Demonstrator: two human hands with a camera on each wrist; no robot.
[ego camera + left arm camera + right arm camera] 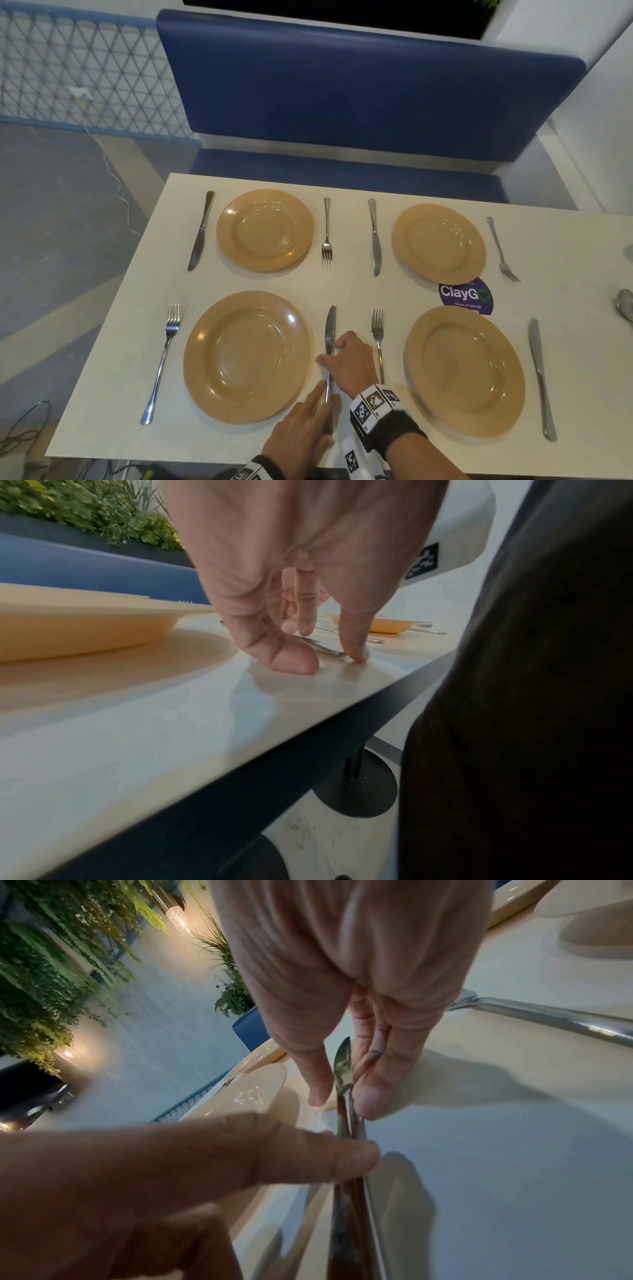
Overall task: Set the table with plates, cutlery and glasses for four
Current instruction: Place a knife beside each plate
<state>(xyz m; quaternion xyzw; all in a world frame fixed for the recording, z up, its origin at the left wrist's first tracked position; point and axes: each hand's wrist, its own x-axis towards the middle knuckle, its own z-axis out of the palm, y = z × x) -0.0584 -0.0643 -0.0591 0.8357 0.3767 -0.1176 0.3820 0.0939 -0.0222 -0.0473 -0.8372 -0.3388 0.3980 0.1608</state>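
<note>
Four tan plates lie on the white table [342,284], each with a fork and a knife beside it. Both hands are on the knife [331,329] between the near-left plate [246,356] and the near-middle fork [377,329]. My right hand [331,351] pinches the knife [343,1069] at the base of the blade between thumb and finger. My left hand [325,397] pinches the handle end [325,649], fingertips down on either side of it. The knife lies flat, blade pointing away.
The near-right plate [466,370] has a knife [540,377] on its right. A purple round sticker [467,296] shows between the right-hand plates. A metal piece [625,305] lies at the table's right edge. A blue bench [342,85] stands beyond the far edge.
</note>
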